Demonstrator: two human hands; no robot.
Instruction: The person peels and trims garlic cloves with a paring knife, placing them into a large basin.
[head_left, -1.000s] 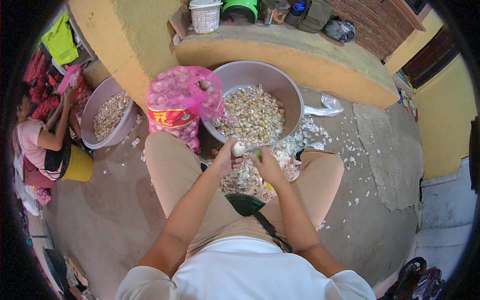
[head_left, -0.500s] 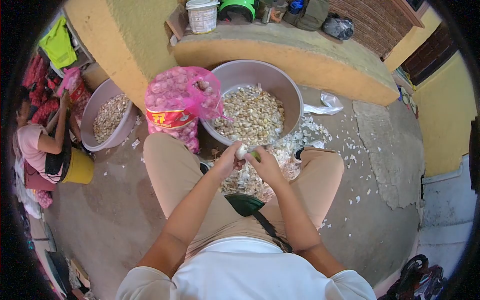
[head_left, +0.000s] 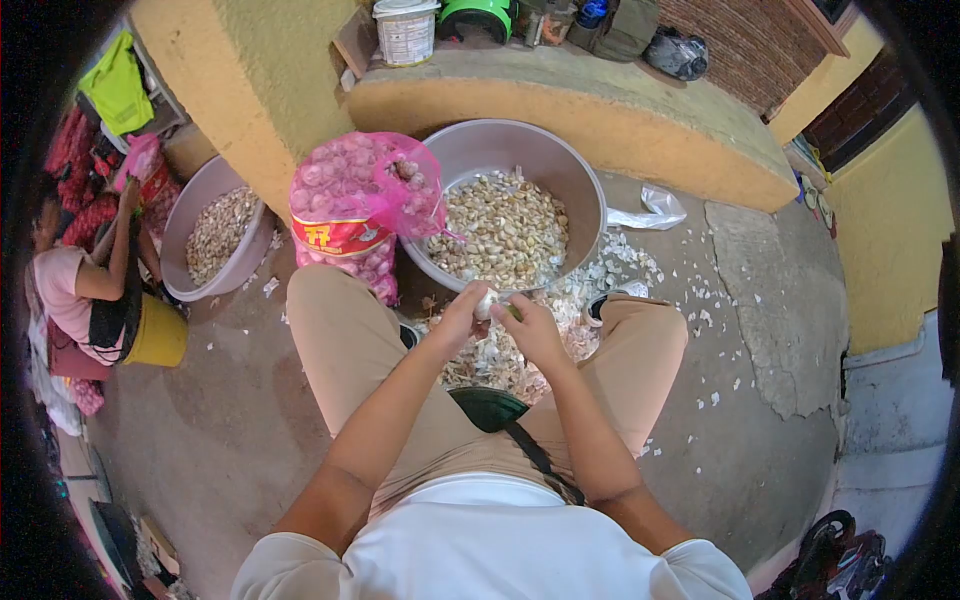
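My left hand (head_left: 461, 318) is closed round a white garlic bulb (head_left: 486, 304) at the near rim of a large grey tub (head_left: 596, 190). Against the bulb's right side, my right hand (head_left: 531, 328) is closed on a small green-handled tool (head_left: 514, 312); its blade cannot be made out. Many loose garlic cloves (head_left: 505, 225) lie inside the tub. Below my hands, papery peelings (head_left: 492, 365) are heaped on the floor between my legs. A pink mesh bag of garlic (head_left: 335, 180) stands upright beside the tub on the left.
At the far left a person (head_left: 75, 285) sits by a yellow bucket (head_left: 160, 332) and a second tub (head_left: 252, 262) of cloves. Behind the big tub runs a low concrete ledge (head_left: 600, 105) with a white bucket (head_left: 405, 35). A silvery wrapper (head_left: 655, 208) lies right of the tub.
My hands have shifted very slightly around the bulb, and less of the green tool shows. At the left, the other person's head and arms have moved a little.
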